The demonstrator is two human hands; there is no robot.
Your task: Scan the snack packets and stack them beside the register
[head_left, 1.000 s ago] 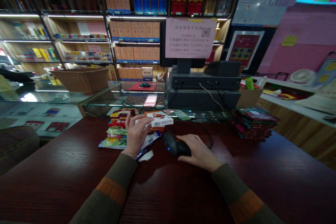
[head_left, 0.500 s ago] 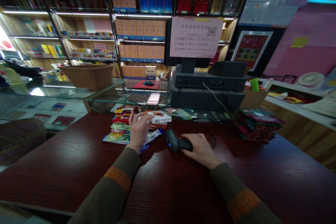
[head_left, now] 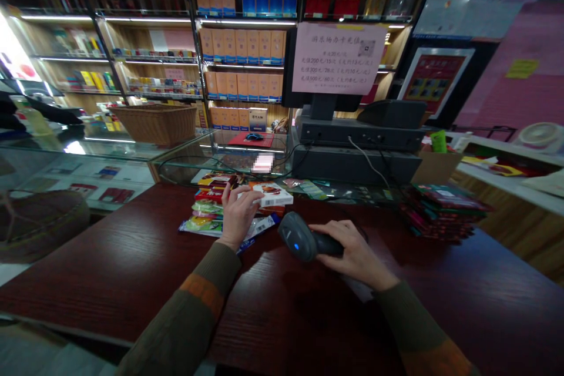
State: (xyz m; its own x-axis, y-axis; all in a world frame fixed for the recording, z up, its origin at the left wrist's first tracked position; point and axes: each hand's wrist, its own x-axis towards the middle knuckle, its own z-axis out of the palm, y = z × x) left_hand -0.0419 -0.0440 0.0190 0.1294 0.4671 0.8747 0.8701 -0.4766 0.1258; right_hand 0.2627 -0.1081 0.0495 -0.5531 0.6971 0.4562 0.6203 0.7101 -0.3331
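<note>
My right hand (head_left: 359, 249) is wrapped around the handle of a dark grey barcode scanner (head_left: 299, 238), whose blue light is lit. The scanner head is raised off the table and points left. Over a spread of snack packets, my left hand (head_left: 238, 214) has its fingers apart and slightly bent. Its fingertips are by a white box with a barcode (head_left: 277, 194); whether they touch it I cannot tell. Beneath and beside that hand lie colourful snack packets (head_left: 202, 217) and a blue-and-white wrapper (head_left: 264, 223), partly covered by the hand.
A stack of dark red and green packets (head_left: 443, 211) stands on the right of the brown wooden table (head_left: 273, 317). Behind are a cash register (head_left: 356, 155) with a paper sign, a wicker basket (head_left: 158, 123), and a glass counter (head_left: 211, 155). Cables run along the counter.
My right hand has lifted the barcode scanner off the table, and a pale light patch shows beneath that hand. My left hand stays over the snack packets. The view has shifted slightly.
</note>
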